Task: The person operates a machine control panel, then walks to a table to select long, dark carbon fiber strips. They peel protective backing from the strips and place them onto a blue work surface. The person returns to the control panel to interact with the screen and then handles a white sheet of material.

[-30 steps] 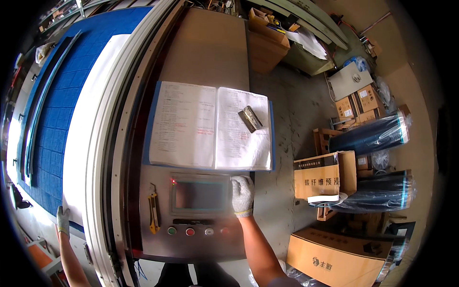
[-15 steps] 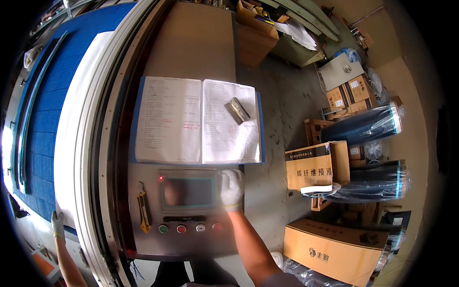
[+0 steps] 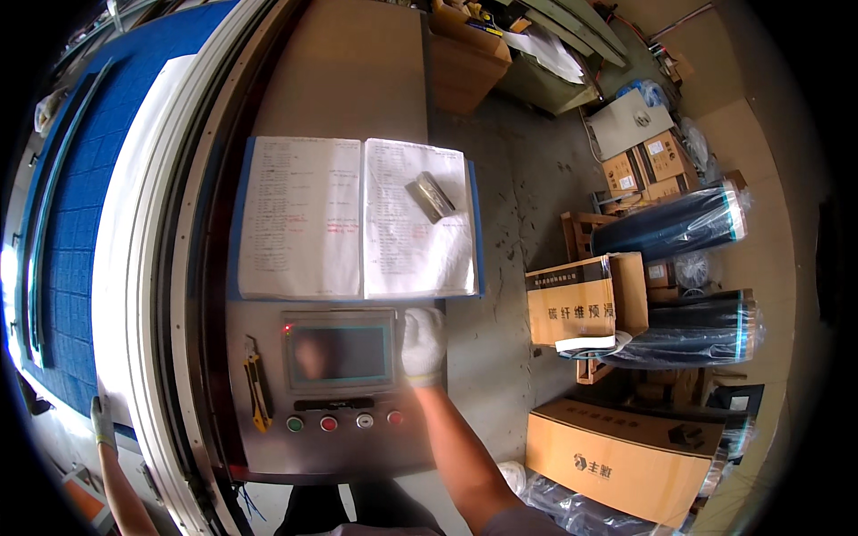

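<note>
My right hand (image 3: 423, 347), in a white knit glove, is curled closed on the metal console (image 3: 357, 456), against the right side of its framed screen (image 3: 342, 352). Nothing shows in its fingers, though the fingertips are partly tucked from sight. Far to the left, my left hand (image 3: 103, 422), also gloved, is seen nearly edge-on, its fingers stretched along the lower end of a white sheet (image 3: 134, 241). Above the screen lies an open binder of written pages (image 3: 304, 223), with a shiny metal piece (image 3: 431, 197) on its right page. A yellow utility knife (image 3: 258, 384) rests left of the screen.
Coloured push buttons (image 3: 329, 423) line the console below a black pen-like bar (image 3: 340, 405). A long metal rail (image 3: 170, 268) separates the console from a blue table surface (image 3: 80, 268). Cardboard boxes (image 3: 617, 464) and plastic-wrapped dark rolls (image 3: 670, 223) crowd the right side.
The whole view has shifted slightly, so the console and binder sit a little further left and up. Both hands keep nearly the same places beside the screen and the white sheet.
</note>
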Action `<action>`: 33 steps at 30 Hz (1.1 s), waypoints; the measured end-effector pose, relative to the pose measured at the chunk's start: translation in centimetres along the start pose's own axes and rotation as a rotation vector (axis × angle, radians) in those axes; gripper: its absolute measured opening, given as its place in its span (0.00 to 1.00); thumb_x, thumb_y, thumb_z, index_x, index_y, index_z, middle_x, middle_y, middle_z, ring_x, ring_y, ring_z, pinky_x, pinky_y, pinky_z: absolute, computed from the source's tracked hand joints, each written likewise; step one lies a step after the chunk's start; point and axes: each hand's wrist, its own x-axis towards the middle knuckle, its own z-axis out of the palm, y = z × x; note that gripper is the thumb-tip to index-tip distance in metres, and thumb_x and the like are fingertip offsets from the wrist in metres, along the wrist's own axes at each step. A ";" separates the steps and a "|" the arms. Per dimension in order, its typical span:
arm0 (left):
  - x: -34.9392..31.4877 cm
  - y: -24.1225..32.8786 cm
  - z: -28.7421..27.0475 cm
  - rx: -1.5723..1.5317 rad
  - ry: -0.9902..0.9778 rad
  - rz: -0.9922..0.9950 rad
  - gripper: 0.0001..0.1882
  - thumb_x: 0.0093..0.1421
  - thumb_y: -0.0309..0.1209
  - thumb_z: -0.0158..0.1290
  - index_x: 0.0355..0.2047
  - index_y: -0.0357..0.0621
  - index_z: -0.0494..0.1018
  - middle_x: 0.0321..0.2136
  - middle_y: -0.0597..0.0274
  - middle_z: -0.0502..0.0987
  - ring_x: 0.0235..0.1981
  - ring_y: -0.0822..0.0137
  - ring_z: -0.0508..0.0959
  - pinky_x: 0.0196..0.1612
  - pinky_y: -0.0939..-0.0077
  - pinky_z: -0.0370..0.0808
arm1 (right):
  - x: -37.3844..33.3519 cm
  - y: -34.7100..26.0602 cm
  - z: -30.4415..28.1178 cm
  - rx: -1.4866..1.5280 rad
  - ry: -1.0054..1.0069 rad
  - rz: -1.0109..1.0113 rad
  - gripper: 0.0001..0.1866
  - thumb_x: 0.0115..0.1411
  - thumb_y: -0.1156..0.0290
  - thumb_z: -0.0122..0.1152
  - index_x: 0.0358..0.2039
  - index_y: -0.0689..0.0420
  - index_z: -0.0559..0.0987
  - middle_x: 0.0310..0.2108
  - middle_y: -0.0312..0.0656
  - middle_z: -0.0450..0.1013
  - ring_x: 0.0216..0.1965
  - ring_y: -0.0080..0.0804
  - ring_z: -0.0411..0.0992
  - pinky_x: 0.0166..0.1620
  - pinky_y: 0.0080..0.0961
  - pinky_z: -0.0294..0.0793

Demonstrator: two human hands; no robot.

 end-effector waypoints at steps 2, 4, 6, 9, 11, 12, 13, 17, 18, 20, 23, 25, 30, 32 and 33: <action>0.5 -1.1 -0.2 0.004 0.011 0.001 0.34 0.67 0.43 0.54 0.62 0.25 0.62 0.59 0.45 0.71 0.59 0.57 0.70 0.62 0.70 0.65 | 0.0 -0.1 0.1 -0.002 -0.003 0.010 0.03 0.61 0.75 0.58 0.34 0.58 0.79 0.34 0.48 0.75 0.38 0.51 0.73 0.43 0.43 0.72; 1.1 -2.4 -0.4 0.014 0.021 0.004 0.35 0.67 0.44 0.54 0.62 0.24 0.62 0.59 0.44 0.70 0.59 0.56 0.70 0.63 0.69 0.64 | 0.2 -0.3 0.1 -0.009 0.004 0.013 0.03 0.61 0.74 0.58 0.34 0.57 0.79 0.33 0.48 0.74 0.37 0.51 0.73 0.43 0.43 0.72; 1.6 -3.9 -1.0 0.029 0.041 0.011 0.36 0.67 0.45 0.54 0.62 0.24 0.62 0.59 0.43 0.70 0.60 0.56 0.69 0.63 0.69 0.64 | 0.4 -0.7 0.3 -0.016 0.022 0.012 0.03 0.61 0.74 0.58 0.34 0.57 0.78 0.32 0.48 0.74 0.37 0.51 0.72 0.42 0.44 0.72; 2.5 -4.5 -0.9 0.044 0.050 0.021 0.36 0.68 0.46 0.53 0.62 0.25 0.62 0.59 0.44 0.70 0.59 0.56 0.70 0.63 0.69 0.64 | 0.3 -0.1 0.5 -0.150 0.004 0.018 0.03 0.61 0.71 0.59 0.34 0.56 0.77 0.31 0.47 0.73 0.36 0.50 0.72 0.42 0.44 0.72; 2.5 -4.1 -0.5 0.032 0.025 0.011 0.35 0.67 0.45 0.53 0.62 0.25 0.62 0.58 0.46 0.71 0.58 0.58 0.70 0.61 0.70 0.65 | 0.2 0.2 0.9 -0.261 0.027 0.009 0.03 0.62 0.71 0.58 0.35 0.55 0.77 0.29 0.47 0.73 0.32 0.50 0.72 0.38 0.45 0.72; 2.3 -4.0 -0.5 0.028 0.021 0.006 0.34 0.67 0.44 0.53 0.62 0.26 0.63 0.57 0.47 0.71 0.57 0.58 0.71 0.61 0.70 0.66 | 0.2 0.1 0.9 -0.285 0.013 0.032 0.02 0.61 0.72 0.58 0.34 0.55 0.77 0.28 0.48 0.73 0.31 0.51 0.72 0.37 0.45 0.72; 2.2 -3.8 -0.8 0.026 0.015 0.003 0.33 0.67 0.44 0.53 0.61 0.26 0.63 0.57 0.49 0.71 0.56 0.59 0.71 0.60 0.71 0.66 | 0.2 0.0 0.9 -0.309 0.000 0.055 0.02 0.61 0.74 0.58 0.34 0.56 0.78 0.28 0.48 0.74 0.31 0.52 0.73 0.36 0.44 0.71; 1.0 -2.9 -1.3 0.012 -0.023 -0.016 0.31 0.67 0.42 0.54 0.61 0.28 0.64 0.54 0.53 0.73 0.52 0.62 0.73 0.57 0.72 0.68 | 0.2 0.0 1.1 -0.383 -0.019 0.066 0.02 0.61 0.71 0.58 0.34 0.53 0.77 0.25 0.48 0.73 0.27 0.51 0.72 0.32 0.46 0.71; 0.6 -1.5 -0.6 -0.039 -0.068 -0.040 0.31 0.66 0.41 0.54 0.60 0.29 0.64 0.53 0.54 0.73 0.51 0.63 0.73 0.56 0.73 0.69 | 0.0 0.3 1.0 -0.411 -0.043 0.060 0.03 0.62 0.69 0.57 0.35 0.52 0.76 0.26 0.47 0.73 0.27 0.49 0.72 0.32 0.46 0.71; -0.3 0.9 -0.5 -0.130 -0.143 -0.092 0.29 0.65 0.39 0.56 0.60 0.31 0.65 0.51 0.56 0.74 0.49 0.65 0.73 0.54 0.74 0.69 | -0.1 0.5 0.9 -0.439 -0.064 0.045 0.04 0.63 0.68 0.57 0.37 0.51 0.74 0.28 0.46 0.73 0.28 0.47 0.73 0.32 0.46 0.72; -0.5 1.2 -1.4 -0.161 -0.163 -0.003 0.19 0.65 0.32 0.52 0.54 0.39 0.69 0.43 0.65 0.76 0.41 0.71 0.76 0.42 0.77 0.74 | 0.2 0.3 1.3 -0.401 -0.032 0.038 0.03 0.61 0.70 0.58 0.35 0.52 0.75 0.26 0.47 0.73 0.27 0.49 0.72 0.31 0.46 0.71; -0.5 1.8 -1.3 -0.176 -0.223 -0.070 0.18 0.64 0.30 0.52 0.53 0.42 0.69 0.41 0.66 0.76 0.38 0.72 0.77 0.37 0.76 0.76 | 0.6 0.1 1.5 -0.346 0.018 0.063 0.02 0.58 0.75 0.59 0.31 0.54 0.77 0.21 0.49 0.72 0.24 0.54 0.71 0.30 0.47 0.69; -1.0 4.3 -1.0 -0.116 -0.229 -0.166 0.19 0.60 0.26 0.53 0.53 0.41 0.68 0.39 0.62 0.77 0.35 0.69 0.79 0.32 0.74 0.78 | 0.7 0.2 1.4 -0.358 0.006 0.053 0.03 0.57 0.76 0.59 0.32 0.54 0.76 0.21 0.49 0.72 0.24 0.54 0.71 0.30 0.48 0.69; -1.1 5.2 -1.1 -0.101 -0.248 -0.197 0.24 0.57 0.22 0.54 0.56 0.34 0.67 0.43 0.54 0.79 0.38 0.63 0.80 0.38 0.75 0.79 | 0.6 0.3 1.5 -0.382 -0.004 0.054 0.03 0.57 0.75 0.59 0.32 0.54 0.76 0.22 0.49 0.72 0.24 0.54 0.71 0.31 0.48 0.69; -1.2 5.5 -1.1 -0.070 -0.231 -0.200 0.24 0.57 0.22 0.54 0.56 0.34 0.67 0.42 0.54 0.79 0.38 0.63 0.80 0.37 0.74 0.79 | 0.6 0.3 1.5 -0.398 -0.012 0.052 0.03 0.58 0.75 0.59 0.33 0.54 0.76 0.22 0.49 0.72 0.24 0.54 0.71 0.31 0.48 0.69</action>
